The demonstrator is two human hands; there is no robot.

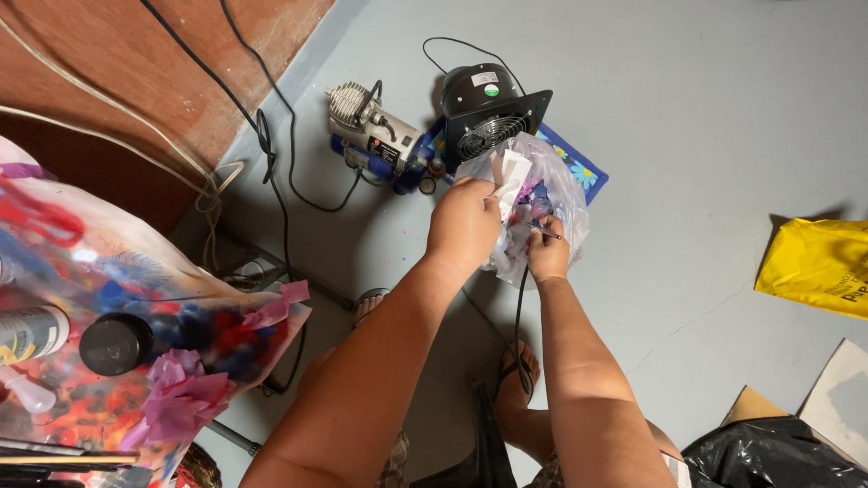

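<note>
A clear plastic bag [559, 185] stuffed with stained, crumpled paper hangs over the grey floor in front of me. My left hand [464, 221] grips the bag's near rim and presses a white crumpled tissue [512, 170] into its mouth. My right hand [548, 253] pinches the bag's other edge and also holds a thin airbrush-like tool [542, 231], with a black hose [520, 316] running down from it past my sandalled foot [517, 375].
A small air compressor [375, 136] and a black square fan [488, 113] stand on the floor behind the bag. A paint-smeared table [108, 271] with a black-capped can [116, 343] and pink tissues [185, 389] is at left. A yellow bag [818, 267] and black bag [768, 456] lie right.
</note>
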